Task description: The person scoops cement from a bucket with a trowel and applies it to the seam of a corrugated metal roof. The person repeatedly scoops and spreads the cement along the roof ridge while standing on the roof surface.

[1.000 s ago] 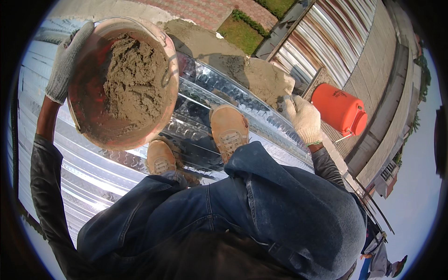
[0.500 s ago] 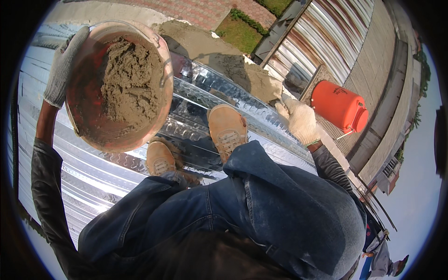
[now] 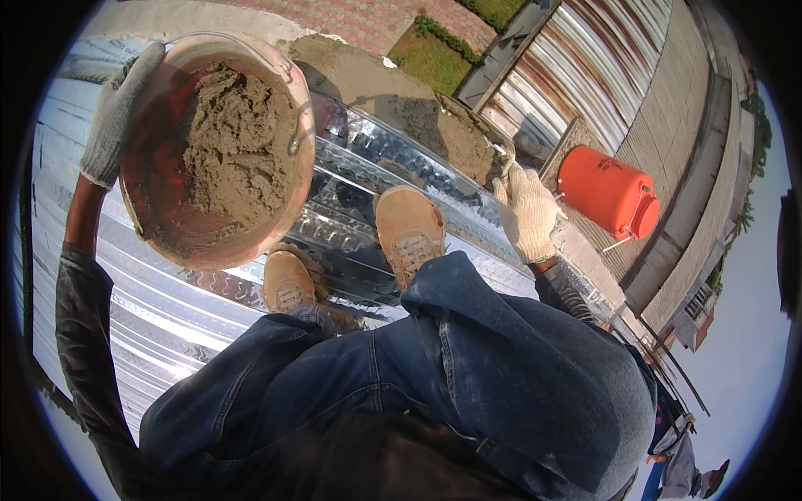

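Note:
My left hand (image 3: 119, 125), in a grey knit glove, is closed on the left rim of a bucket (image 3: 307, 167) tilted toward me. Wet grey-brown mortar (image 3: 238, 142) fills part of the bucket, and reddish inner wall shows at its left. My right hand (image 3: 529, 215), in a cream knit glove, is at the right end of a mortar-covered wall top (image 3: 368, 79). Its fingers are curled round what looks like a trowel (image 3: 506, 154); only a mortar-smeared metal part shows beyond the fingers, and the handle is hidden.
My shoes (image 3: 409, 225) stand on shiny ribbed metal sheeting (image 3: 184, 313). An orange drink cooler (image 3: 606, 190) lies tilted at the right beside a rusty corrugated roof (image 3: 576, 71). Brick paving (image 3: 351, 25) and grass (image 3: 430, 58) lie beyond the wall. Another person (image 3: 681, 463) is at lower right.
My right hand has shifted slightly left and nearer me, turning so more of the glove's back shows. The bucket has moved slightly right, still held by my left hand.

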Motion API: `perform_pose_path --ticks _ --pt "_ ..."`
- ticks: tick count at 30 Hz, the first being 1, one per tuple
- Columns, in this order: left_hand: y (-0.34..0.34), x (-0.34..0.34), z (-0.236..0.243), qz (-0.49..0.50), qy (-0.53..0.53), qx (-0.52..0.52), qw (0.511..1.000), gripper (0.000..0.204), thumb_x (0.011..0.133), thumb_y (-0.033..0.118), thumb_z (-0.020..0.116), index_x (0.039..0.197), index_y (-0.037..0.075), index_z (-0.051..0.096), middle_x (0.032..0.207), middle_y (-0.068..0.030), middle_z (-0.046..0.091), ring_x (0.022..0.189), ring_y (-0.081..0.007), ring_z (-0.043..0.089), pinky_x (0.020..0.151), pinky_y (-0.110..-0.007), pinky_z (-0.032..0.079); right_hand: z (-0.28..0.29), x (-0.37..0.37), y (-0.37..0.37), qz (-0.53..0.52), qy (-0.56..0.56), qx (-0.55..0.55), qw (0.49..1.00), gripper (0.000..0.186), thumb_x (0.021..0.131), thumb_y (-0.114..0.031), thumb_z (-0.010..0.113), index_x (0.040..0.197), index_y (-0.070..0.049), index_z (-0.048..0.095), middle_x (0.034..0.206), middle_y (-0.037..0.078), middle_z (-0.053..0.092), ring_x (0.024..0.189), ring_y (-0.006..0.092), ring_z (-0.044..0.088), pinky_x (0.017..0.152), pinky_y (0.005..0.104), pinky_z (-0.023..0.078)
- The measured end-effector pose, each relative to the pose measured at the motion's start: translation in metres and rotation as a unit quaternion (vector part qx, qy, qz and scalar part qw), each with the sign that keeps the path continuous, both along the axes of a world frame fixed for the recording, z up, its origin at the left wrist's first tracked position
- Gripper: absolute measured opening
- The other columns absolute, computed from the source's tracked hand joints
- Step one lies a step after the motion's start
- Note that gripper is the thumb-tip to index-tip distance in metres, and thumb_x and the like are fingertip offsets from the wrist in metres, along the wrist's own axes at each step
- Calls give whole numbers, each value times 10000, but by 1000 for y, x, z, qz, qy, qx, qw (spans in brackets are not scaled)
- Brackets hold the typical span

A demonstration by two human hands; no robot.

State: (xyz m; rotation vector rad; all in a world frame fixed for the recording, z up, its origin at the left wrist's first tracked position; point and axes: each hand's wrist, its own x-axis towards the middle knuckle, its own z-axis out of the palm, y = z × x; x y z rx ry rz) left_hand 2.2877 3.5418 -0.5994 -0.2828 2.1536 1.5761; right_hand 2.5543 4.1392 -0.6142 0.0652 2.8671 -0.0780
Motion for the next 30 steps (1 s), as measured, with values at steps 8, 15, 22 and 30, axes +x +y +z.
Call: perform_pose_path --ticks 8,15,22,30 --pt "-6 -10 -10 -4 -14 17 1000 403 1147 323 691 1396 13 760 1180 -8 778 1036 -86 714 931 -261 594 -49 61 -18 -148 -131 -104 975 353 1010 -190 724 1325 -34 687 1069 205 737 963 431 718 803 534 556" --pt "-20 -11 -16 -15 16 -36 999 405 1156 265 672 1465 11 730 1227 -16 770 1063 -87 708 950 -264 592 -20 55 -50 -66 -30 -61 996 240 982 -146 724 1177 -46 627 1022 196 707 954 445 706 807 552 550" --pt "-11 -10 -12 -10 -4 -17 1000 412 1151 322 683 1411 11 756 1183 -7 774 1025 -77 700 925 -271 592 -17 68 -47 -79 -84 -52 992 369 939 -166 765 1277 -84 642 1075 171 683 1019 420 699 826 532 561" --pt "-17 -12 -12 -38 23 -47 998 407 1146 351 691 1368 21 776 1158 -5 769 1010 -72 695 914 -263 587 -6 67 -42 -71 26 -119 990 234 952 -165 747 1145 -67 656 992 166 690 967 413 691 796 522 553"
